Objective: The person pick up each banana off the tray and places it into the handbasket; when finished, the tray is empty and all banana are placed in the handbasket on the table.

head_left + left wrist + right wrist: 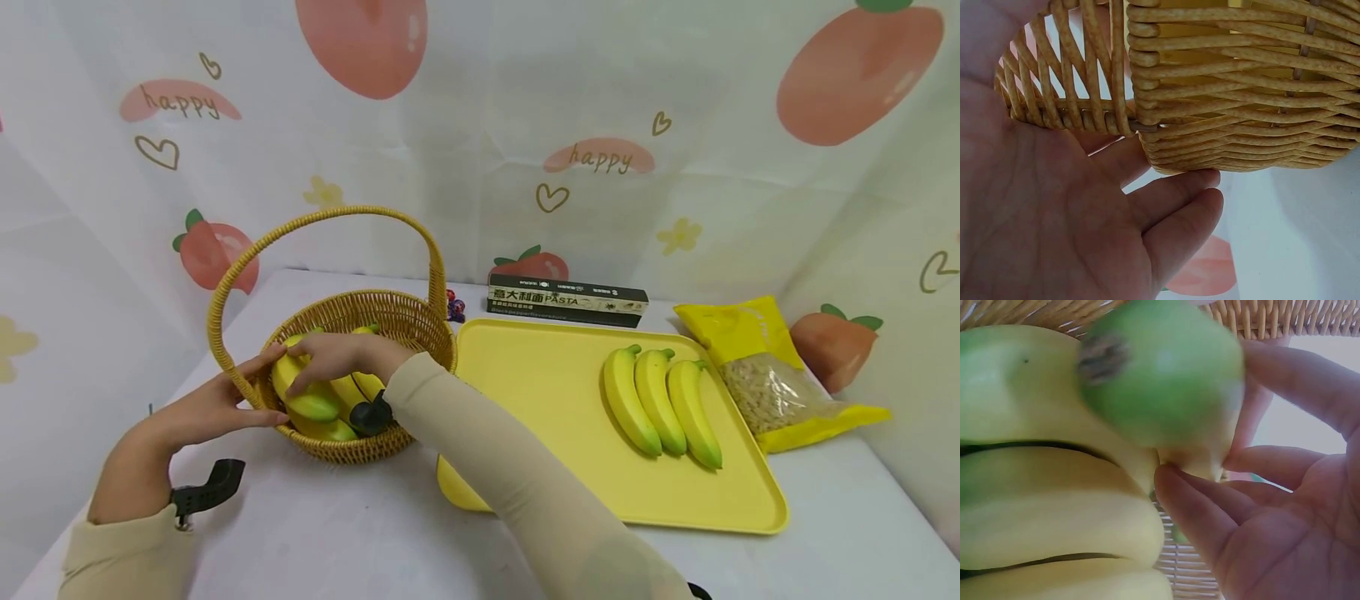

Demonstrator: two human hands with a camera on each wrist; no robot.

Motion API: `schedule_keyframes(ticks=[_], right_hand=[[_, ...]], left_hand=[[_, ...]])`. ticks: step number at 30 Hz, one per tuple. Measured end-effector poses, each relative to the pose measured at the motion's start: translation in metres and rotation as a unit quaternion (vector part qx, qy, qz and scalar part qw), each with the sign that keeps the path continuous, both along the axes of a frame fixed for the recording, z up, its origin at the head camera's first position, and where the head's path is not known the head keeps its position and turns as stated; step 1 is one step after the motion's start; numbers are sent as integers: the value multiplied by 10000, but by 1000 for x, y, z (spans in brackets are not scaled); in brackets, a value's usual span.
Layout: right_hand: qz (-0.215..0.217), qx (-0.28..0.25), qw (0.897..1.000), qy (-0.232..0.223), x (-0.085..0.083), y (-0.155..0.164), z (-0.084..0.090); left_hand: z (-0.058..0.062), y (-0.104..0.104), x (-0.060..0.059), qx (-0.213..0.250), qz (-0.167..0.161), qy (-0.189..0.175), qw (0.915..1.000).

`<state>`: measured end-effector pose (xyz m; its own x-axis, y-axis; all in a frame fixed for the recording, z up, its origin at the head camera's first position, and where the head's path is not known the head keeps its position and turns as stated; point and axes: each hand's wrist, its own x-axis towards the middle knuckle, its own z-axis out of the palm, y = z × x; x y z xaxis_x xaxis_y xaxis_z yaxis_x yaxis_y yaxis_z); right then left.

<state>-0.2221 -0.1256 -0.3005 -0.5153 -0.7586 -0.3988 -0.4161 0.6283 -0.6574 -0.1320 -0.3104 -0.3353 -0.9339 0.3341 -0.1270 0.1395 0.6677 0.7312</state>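
Note:
A round wicker basket (352,450) with a tall arched handle stands at the left, several yellow bananas with green tips inside. My left hand (206,408) holds the basket's left side at the handle's foot, thumb and fingers spread around the rim. Up close in the left wrist view, fingers of that hand (1166,206) lie along the woven outer wall. Reaching into the basket, my right hand (333,358) grips a banana (311,404) on top of the others. From the right wrist, this banana's green end (1166,375) is blurred near the camera, fingers (1191,500) around its far part.
Right of the basket lies a yellow tray (540,392) bearing three bananas (663,404). Behind it stands a black pasta box (566,302). A yellow bag (780,383) overlaps the tray's right edge. Small dark-wrapped items (455,307) sit behind the basket. A printed cloth (465,108) hangs behind.

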Motion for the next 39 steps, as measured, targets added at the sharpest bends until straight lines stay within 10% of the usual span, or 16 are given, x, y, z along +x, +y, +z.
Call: schedule_keyframes(ticks=[9,18,39], right_hand=[[-96,-129,9999,-15,-3,6,-4],[-403,-682,9921,-977,-5,10,-4],[939,-53,9955,-129,1,30,-6]], left_hand=[[-1,0,-1,11,-58,80,10000],[-1,0,-1,2,-15,63,10000],[-1,0,-1,-137,-37,110,9998]])
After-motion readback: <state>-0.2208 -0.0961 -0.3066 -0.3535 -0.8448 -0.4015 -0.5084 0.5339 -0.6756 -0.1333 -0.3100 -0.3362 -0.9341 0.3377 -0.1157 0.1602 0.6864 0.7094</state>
